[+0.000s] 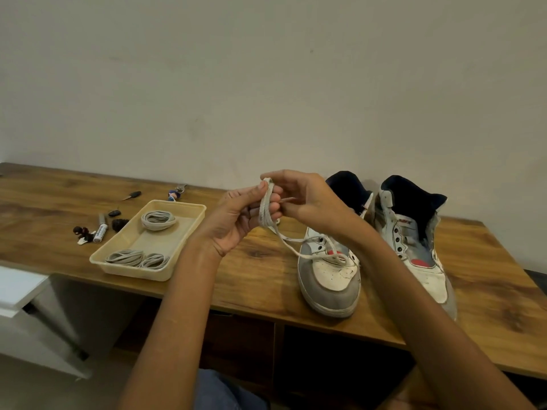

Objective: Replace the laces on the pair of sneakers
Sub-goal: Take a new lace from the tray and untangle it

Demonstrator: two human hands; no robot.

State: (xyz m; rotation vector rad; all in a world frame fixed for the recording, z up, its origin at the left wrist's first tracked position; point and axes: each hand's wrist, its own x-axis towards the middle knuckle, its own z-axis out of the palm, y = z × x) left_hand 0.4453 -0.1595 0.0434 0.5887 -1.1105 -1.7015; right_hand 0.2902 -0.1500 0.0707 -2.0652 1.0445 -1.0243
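Currently both hands are working above the wooden desk's [266,279] middle: the left hand [236,220] is gripping a coiled bundle of the worn white shoelace [266,208], while the right hand [307,199] is pinching the loop's top. The lace's free run is trailing down and rightward into the nearer grey-and-white high-top sneaker [328,276], closest to the right hand. A beige plastic tray [118,258] of coiled laces is sitting to the left.
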